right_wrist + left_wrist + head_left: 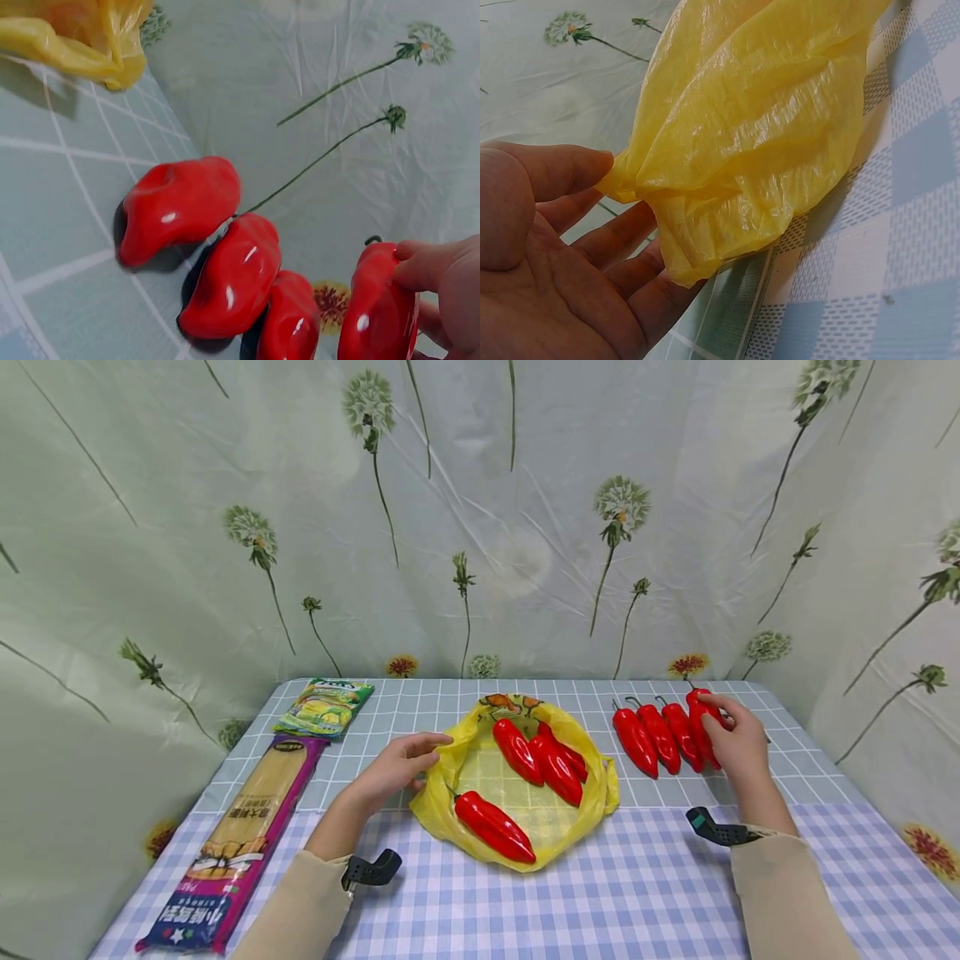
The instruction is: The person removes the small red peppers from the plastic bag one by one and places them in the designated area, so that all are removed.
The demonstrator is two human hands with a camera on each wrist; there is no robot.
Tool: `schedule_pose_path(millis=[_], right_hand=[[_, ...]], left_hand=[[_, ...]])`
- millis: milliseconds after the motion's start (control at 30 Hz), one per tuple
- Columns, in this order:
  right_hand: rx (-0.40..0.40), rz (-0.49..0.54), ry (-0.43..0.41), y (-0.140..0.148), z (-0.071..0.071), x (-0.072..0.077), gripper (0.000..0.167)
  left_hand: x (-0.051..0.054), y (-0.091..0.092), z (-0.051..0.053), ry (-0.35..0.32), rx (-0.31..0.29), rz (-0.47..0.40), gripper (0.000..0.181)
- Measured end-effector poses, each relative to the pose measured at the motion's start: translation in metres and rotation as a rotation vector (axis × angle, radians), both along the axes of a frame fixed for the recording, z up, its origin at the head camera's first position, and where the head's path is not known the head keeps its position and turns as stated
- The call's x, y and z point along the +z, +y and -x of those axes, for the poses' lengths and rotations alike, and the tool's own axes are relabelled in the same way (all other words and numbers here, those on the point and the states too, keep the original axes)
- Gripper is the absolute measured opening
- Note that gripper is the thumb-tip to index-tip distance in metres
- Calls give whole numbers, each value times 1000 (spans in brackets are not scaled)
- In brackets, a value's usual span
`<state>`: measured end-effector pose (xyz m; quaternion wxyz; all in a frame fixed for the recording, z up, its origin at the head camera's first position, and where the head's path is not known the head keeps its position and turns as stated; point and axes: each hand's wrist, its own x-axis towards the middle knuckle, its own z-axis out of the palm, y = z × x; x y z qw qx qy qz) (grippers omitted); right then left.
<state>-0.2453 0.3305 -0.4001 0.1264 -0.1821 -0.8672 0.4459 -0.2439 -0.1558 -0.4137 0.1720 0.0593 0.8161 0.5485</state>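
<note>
A yellow plastic bag (438, 806) lies with its mouth spread wide, and several glossy red chili peppers (495, 827) rest inside. My left hand (397, 768) pinches the bag's left rim between thumb and index finger; in the left wrist view the other fingers extend behind the yellow plastic (750, 142). At the right, my right hand (738, 739) grips a red chili pepper (699, 722) by its side. In the right wrist view this held pepper (371, 307) stands a little apart from three others (232, 281) lying in a row.
Along the left side lie a purple pasta packet (240, 827) and, behind it, a green and yellow snack bag (324, 707). A checked cloth (622, 893) covers the table. Behind the table hangs a curtain (525, 560) with a dandelion print.
</note>
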Motion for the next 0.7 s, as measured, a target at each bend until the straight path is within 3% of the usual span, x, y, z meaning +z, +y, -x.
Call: schedule_pose_path(millis=[367, 700], right_hand=[[8, -22, -62, 10, 4, -12, 47], [-41, 52, -102, 13, 6, -19, 54]], left_hand=[[0, 1, 0, 0, 5, 2, 33], [1, 2, -2, -3, 14, 15, 33]])
